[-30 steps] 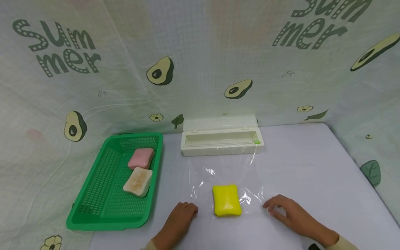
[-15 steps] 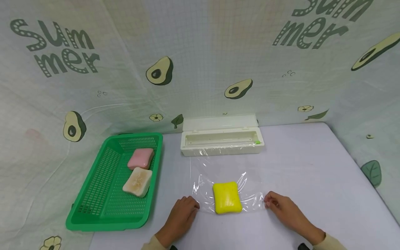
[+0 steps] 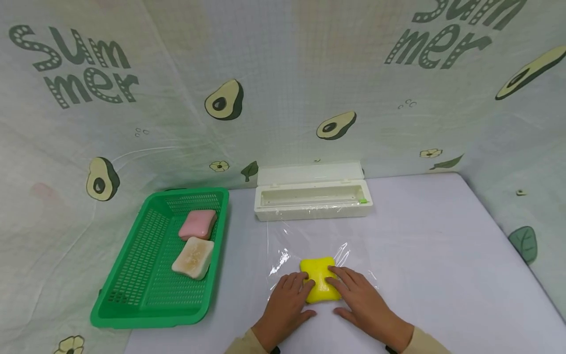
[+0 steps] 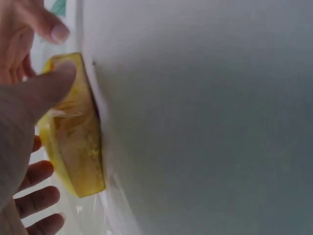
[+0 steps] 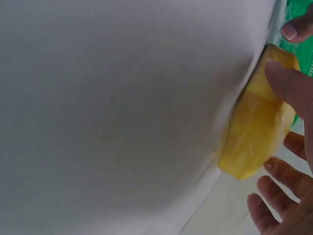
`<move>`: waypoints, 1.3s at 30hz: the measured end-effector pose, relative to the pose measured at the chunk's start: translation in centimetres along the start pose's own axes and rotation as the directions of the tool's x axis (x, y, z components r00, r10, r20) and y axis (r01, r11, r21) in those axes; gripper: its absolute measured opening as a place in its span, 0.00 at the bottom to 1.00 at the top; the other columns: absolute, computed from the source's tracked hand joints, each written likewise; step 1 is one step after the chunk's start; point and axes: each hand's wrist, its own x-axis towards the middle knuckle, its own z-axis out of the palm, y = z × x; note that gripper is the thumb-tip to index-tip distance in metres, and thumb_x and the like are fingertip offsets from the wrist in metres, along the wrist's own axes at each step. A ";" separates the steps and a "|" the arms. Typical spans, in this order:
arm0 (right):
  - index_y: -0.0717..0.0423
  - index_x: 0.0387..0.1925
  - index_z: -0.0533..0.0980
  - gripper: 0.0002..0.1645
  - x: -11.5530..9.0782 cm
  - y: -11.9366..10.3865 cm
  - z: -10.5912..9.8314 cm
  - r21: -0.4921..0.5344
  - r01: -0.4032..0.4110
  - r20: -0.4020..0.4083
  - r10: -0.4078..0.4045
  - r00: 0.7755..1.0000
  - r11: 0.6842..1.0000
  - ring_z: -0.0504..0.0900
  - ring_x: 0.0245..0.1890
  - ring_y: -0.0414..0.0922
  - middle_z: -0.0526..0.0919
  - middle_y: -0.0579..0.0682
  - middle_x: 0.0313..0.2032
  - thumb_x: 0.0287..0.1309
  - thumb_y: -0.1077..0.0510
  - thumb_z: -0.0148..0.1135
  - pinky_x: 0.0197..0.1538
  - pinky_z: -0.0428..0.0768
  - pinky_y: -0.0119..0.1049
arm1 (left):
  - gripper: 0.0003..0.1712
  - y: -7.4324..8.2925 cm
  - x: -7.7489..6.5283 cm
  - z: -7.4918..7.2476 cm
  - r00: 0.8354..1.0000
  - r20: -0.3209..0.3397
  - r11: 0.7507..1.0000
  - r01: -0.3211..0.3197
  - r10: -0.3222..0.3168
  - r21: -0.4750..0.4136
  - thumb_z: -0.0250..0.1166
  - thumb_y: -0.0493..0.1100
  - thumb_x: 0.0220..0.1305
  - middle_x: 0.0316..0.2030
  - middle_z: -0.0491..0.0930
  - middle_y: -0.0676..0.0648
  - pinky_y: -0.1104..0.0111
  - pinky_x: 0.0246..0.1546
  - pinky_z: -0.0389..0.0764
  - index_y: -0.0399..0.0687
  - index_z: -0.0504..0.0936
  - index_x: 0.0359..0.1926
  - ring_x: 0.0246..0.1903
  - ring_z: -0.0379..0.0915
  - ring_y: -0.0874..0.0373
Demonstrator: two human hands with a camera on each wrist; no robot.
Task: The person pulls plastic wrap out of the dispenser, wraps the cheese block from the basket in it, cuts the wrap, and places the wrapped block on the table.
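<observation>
A yellow bar of soap [image 3: 319, 287] lies on clear cling film [image 3: 305, 237] drawn out from a white film dispenser [image 3: 314, 212]. My left hand [image 3: 284, 307] is at the soap's left side, relaxed fingers at its edge and thumb apart from the fingers. On the opposite side, my right hand [image 3: 366, 309] rests its fingertips on the soap's right edge. In the left wrist view the yellow soap [image 4: 73, 142] sits behind my thumb, with spread fingers beyond. From the right wrist, the soap [image 5: 254, 125] shows between thumb and loosely bent fingers.
A green basket [image 3: 204, 309] stands to the left, with a pink soap bar [image 3: 197, 223] and a cream soap bar [image 3: 193, 258] inside. The dispenser's lid [image 3: 309, 173] is up, against a printed cloth [image 3: 283, 88] behind the white table [image 3: 442, 265].
Both hands have left the film's near corners and moved inward to the soap's two sides. The soap shifted slightly away from me earlier. Basket and dispenser have not moved.
</observation>
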 end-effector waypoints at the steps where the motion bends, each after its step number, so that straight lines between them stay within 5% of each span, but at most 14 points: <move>1: 0.51 0.58 0.78 0.44 0.3 0.1 0.4 -0.009 0.015 -0.021 -0.016 1.000 1.000 0.78 0.61 0.52 0.78 0.52 0.66 0.39 0.46 0.89 0.59 0.82 0.49 | 0.42 0.1 0.2 0.2 1.000 -0.018 1.000 -0.008 0.008 0.026 0.80 0.70 0.50 0.54 0.77 0.52 0.63 0.58 0.76 0.57 0.76 0.58 0.55 0.74 0.56; 6: 0.50 0.53 0.81 0.36 0.9 0.5 1.0 0.001 0.009 -0.063 -0.009 0.998 1.000 0.80 0.59 0.50 0.82 0.48 0.60 0.41 0.51 0.89 0.59 0.82 0.48 | 0.34 -0.1 0.7 0.5 0.996 -0.091 0.997 -0.007 0.014 0.074 0.81 0.65 0.51 0.49 0.77 0.56 0.65 0.54 0.76 0.59 0.79 0.53 0.51 0.74 0.58; 16: 0.50 0.56 0.83 0.21 1.7 0.5 -0.6 0.124 -0.061 -0.003 0.062 0.998 0.990 0.81 0.59 0.50 0.87 0.45 0.55 0.61 0.56 0.76 0.59 0.80 0.52 | 0.23 -0.6 0.6 -0.7 0.995 -0.089 0.997 0.031 -0.038 -0.076 0.71 0.58 0.69 0.53 0.82 0.58 0.61 0.57 0.76 0.57 0.80 0.59 0.53 0.75 0.58; 20: 0.52 0.53 0.84 0.14 2.9 0.9 -1.4 0.147 -0.069 0.005 0.069 0.998 0.987 0.81 0.57 0.49 0.88 0.44 0.51 0.67 0.59 0.71 0.58 0.80 0.51 | 0.25 -0.4 1.4 -1.3 0.996 -0.068 0.998 0.055 -0.057 -0.024 0.72 0.57 0.70 0.55 0.81 0.55 0.61 0.58 0.76 0.56 0.77 0.62 0.54 0.75 0.58; 25: 0.55 0.50 0.85 0.10 4.9 1.7 -2.5 0.137 -0.059 0.040 0.054 0.998 0.989 0.83 0.55 0.51 0.89 0.45 0.47 0.69 0.61 0.68 0.59 0.79 0.53 | 0.29 -0.2 2.7 -2.4 0.991 -0.135 0.995 0.029 -0.016 0.096 0.78 0.58 0.63 0.56 0.80 0.53 0.62 0.55 0.78 0.58 0.79 0.60 0.53 0.76 0.57; 34: 0.60 0.52 0.84 0.11 8.4 3.3 -3.9 0.194 -0.124 0.180 0.089 0.980 0.973 0.84 0.52 0.54 0.88 0.51 0.47 0.75 0.62 0.60 0.60 0.77 0.57 | 0.29 -1.5 5.5 -2.8 0.982 -0.187 0.984 0.056 -0.024 0.168 0.82 0.43 0.58 0.53 0.82 0.55 0.63 0.54 0.81 0.57 0.81 0.58 0.51 0.79 0.57; 39: 0.61 0.51 0.83 0.12 9.6 3.3 -3.1 0.069 -0.118 0.036 0.115 0.993 0.991 0.84 0.51 0.53 0.88 0.52 0.47 0.70 0.60 0.68 0.60 0.78 0.55 | 0.25 -2.6 7.1 -2.3 0.978 -0.202 0.987 0.083 -0.054 0.135 0.79 0.41 0.61 0.53 0.83 0.55 0.61 0.55 0.81 0.57 0.82 0.58 0.51 0.78 0.56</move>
